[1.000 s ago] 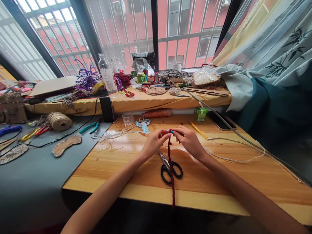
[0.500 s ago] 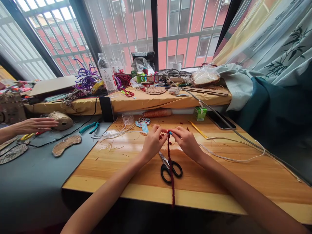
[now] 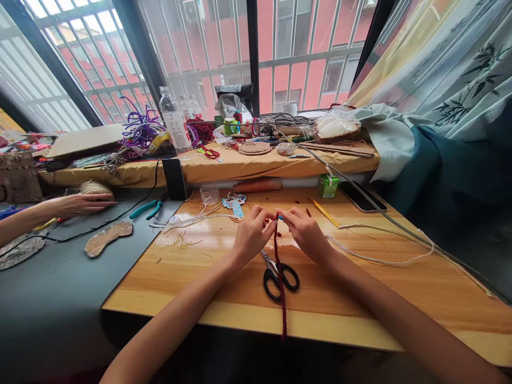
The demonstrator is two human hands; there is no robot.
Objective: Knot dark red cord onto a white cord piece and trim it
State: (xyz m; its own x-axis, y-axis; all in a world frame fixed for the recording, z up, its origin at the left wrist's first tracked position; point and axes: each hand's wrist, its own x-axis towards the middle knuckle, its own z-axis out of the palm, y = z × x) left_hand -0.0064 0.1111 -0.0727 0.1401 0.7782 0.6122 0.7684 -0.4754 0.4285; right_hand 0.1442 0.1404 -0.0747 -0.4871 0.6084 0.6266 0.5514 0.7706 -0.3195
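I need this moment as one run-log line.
left hand: pinching maroon yarn; right hand: fingertips alongside; scissors: beneath yarn; co-worker's hand: at twine spool

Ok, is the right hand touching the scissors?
Apart. In the head view, a strip of bare wooden tabletop shows between the right hand and the scissors.

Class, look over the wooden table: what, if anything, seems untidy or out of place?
Pale scraps lie strewn across the left of the wooden table, like uncleared offcuts. The dark red yarn crosses over the scissors, where it might snag.
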